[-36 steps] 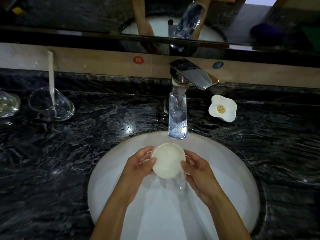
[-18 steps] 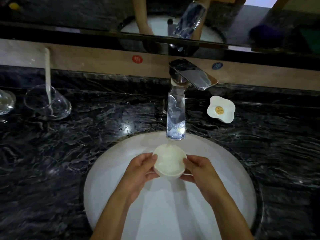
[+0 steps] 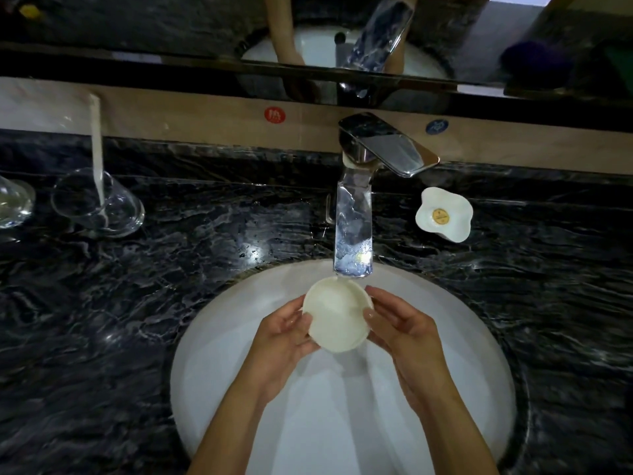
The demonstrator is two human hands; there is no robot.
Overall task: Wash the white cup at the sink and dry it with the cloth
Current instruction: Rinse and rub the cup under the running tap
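The white cup [image 3: 337, 315] is held over the white sink basin [image 3: 219, 358], its mouth facing up at me, right under the chrome faucet spout [image 3: 352, 234]. My left hand [image 3: 282, 337] cups its left side and my right hand [image 3: 402, 332] holds its right side, fingertips on the rim. A thin stream of water reaches the cup's far rim. No cloth is in view.
Black marble counter [image 3: 137, 303] surrounds the basin. A glass tumbler [image 3: 97, 204] with a white toothbrush stands at the left, another glass [image 3: 13, 204] at the far left edge. A white flower-shaped dish [image 3: 443, 214] sits right of the faucet. A mirror [image 3: 171, 25] runs along the back.
The cup has tipped from pouring water out, its base toward me, to mouth-up under the spout. Both hands shifted slightly around it and kept hold.
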